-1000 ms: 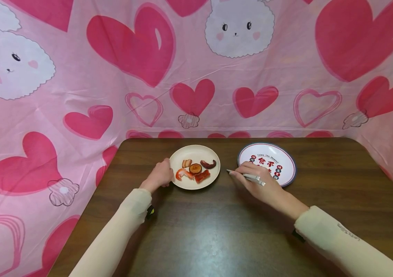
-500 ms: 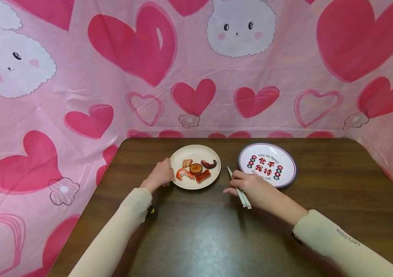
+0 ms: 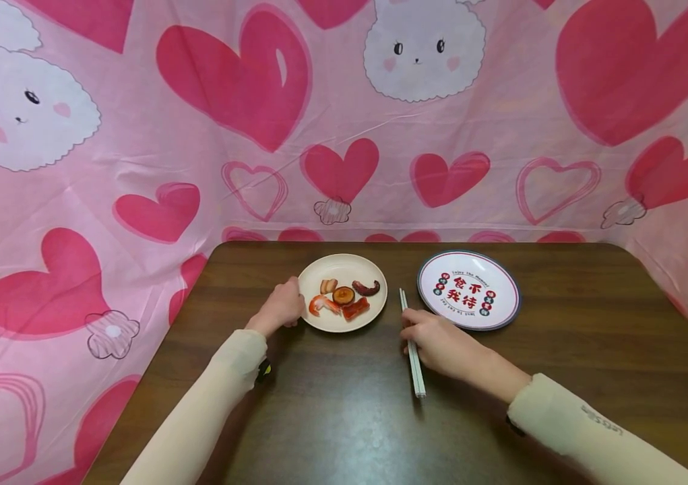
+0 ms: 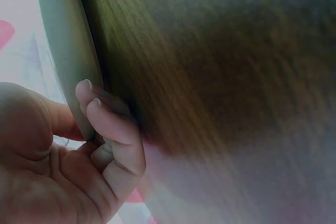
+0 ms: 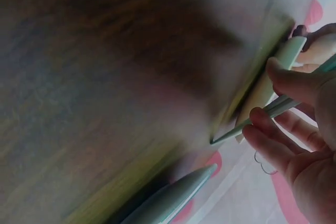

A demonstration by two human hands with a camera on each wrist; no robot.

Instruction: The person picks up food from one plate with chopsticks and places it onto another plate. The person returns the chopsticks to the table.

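My left hand point(image 3: 283, 306) grips the left rim of a cream plate point(image 3: 350, 265). In the left wrist view the thumb is on one side of the rim and the curled fingers on the other. On this plate lie a shrimp point(image 3: 322, 304), a mushroom slice point(image 3: 344, 296), a reddish-brown block point(image 3: 356, 309), a dark curled tentacle point(image 3: 366, 288) and a pale tan piece point(image 3: 328, 286). Between the two plates, my right hand point(image 3: 441, 343) holds a pair of pale chopsticks point(image 3: 415, 370), side by side, narrow ends pointing away from me.
A white plate point(image 3: 495, 279) with a blue rim and red lettering sits right of the chopsticks. Both plates stand near the far edge of the brown wooden table point(image 3: 331, 417). A pink heart-patterned cloth point(image 3: 471, 128) hangs behind and at the sides.
The chopsticks have swung in my right hand, their thick ends coming toward me. That hand has drawn back off the white plate. My left hand stays at the cream plate's rim.
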